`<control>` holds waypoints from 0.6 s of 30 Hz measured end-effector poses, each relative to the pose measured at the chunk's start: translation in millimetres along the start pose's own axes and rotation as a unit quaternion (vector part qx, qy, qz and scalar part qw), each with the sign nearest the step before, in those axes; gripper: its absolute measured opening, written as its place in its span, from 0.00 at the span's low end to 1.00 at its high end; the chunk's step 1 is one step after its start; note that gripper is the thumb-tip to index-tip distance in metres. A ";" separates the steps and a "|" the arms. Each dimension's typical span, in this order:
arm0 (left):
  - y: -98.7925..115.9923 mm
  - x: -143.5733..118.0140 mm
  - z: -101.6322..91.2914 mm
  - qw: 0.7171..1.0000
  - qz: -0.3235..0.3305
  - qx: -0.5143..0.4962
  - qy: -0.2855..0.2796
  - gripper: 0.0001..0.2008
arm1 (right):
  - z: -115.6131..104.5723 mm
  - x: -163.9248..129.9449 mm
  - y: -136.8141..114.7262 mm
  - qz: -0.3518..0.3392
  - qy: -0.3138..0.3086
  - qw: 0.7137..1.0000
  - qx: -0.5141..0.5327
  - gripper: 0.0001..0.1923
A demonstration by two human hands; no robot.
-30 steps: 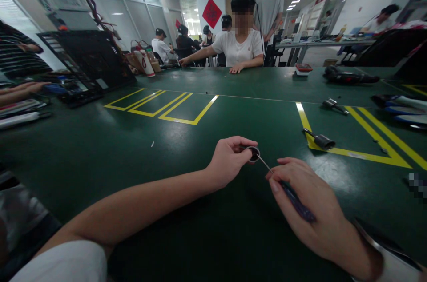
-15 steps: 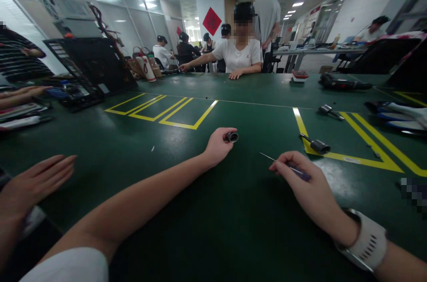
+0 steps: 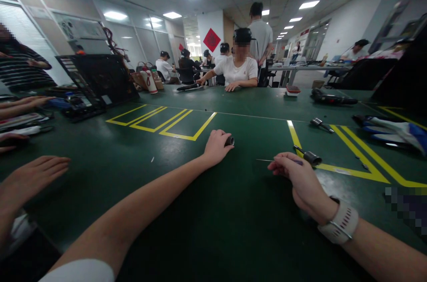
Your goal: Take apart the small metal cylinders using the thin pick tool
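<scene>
My left hand rests on the green table with its fingers closed round a small dark cylindrical part that sticks out to the right. My right hand lies further right and pinches a thin screwdriver with a purple handle; its slim metal shaft points left, toward the part, with a gap between them. A pale watch band sits on my right wrist.
Another person's hand lies flat at the left edge. Two small metal parts rest on the yellow tape lines at right. A black open case stands at back left. A person in white sits across the table.
My hands have drawn apart: the screwdriver tip left the part, the left hand moved the part away from me, and the right hand pulled back. The camera tilted up.
</scene>
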State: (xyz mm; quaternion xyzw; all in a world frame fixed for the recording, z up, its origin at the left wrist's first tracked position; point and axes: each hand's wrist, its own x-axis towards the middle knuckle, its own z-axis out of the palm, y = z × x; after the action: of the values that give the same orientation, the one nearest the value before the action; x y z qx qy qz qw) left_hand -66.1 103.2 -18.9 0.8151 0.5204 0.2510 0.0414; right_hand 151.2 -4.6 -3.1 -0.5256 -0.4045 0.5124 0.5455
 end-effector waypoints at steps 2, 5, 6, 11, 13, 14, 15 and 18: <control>13.7 1.5 6.2 0.999 0.026 -0.035 -0.013 0.15 | 1.3 0.9 -2.0 0.008 -0.013 0.998 0.063 0.07; 33.1 0.3 14.6 0.992 0.054 -0.112 -0.030 0.16 | -1.0 0.0 -3.1 0.028 -0.040 0.986 0.160 0.08; 38.2 -1.3 16.2 0.989 0.057 -0.135 -0.034 0.17 | -2.4 -0.7 -3.1 0.039 -0.047 0.980 0.188 0.08; 47.8 -12.8 15.6 0.975 0.045 -0.203 -0.085 0.20 | -6.7 -3.1 -2.7 0.080 -0.073 0.954 0.281 0.07; 45.8 -15.0 14.3 0.975 0.056 -0.203 -0.076 0.21 | -6.4 -3.6 -1.7 0.079 -0.087 0.950 0.288 0.08; 44.5 -15.3 14.1 0.975 0.070 -0.197 -0.069 0.20 | -6.2 -3.8 -1.0 0.074 -0.091 0.951 0.284 0.08; 43.4 -15.0 14.0 0.975 0.086 -0.192 -0.066 0.17 | -6.0 -4.0 0.1 0.064 -0.094 0.954 0.276 0.08; 41.9 -12.9 14.2 0.970 0.123 -0.195 -0.071 0.10 | -6.3 -4.8 4.4 0.000 -0.101 0.969 0.224 0.08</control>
State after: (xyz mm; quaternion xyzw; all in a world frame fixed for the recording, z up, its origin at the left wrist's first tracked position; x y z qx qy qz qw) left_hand -29.3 75.7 -22.2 0.8646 0.3529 0.2927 0.2056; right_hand 156.1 -10.7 -7.8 -0.3350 -0.3324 0.6404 0.6059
